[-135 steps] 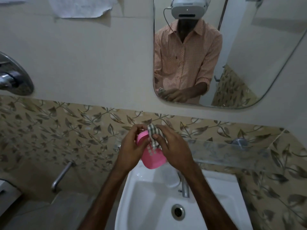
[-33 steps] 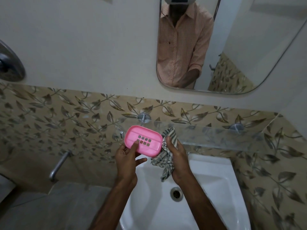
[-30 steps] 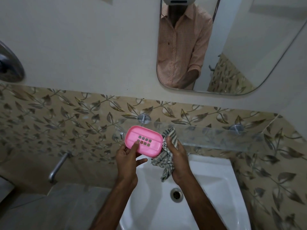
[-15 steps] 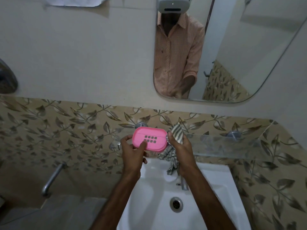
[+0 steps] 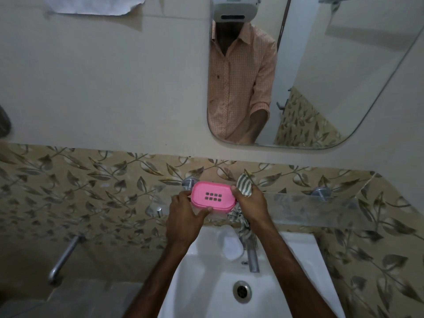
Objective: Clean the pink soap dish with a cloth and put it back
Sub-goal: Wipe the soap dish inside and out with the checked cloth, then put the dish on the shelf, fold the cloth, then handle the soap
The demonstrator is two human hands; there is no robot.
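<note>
Both bare forearms reach up and forward from the bottom edge, angling in toward each other. The left hand [image 5: 183, 216] has its fingers curled round the left end of the pink soap dish [image 5: 213, 197], thumb stretched along its near edge. The right hand [image 5: 252, 203] takes the other end, thumb tip on the dish, curled fingers clutching the striped cloth [image 5: 245, 185] against the palm.

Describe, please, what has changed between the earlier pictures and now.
The pink soap dish, wiped on edge over the sink earlier, was turned holes-up and carried up to the glass shelf. The cloth came off it and is bunched in the right hand, whose thumb now touches the dish's right end. The left hand still holds its left end.
</note>
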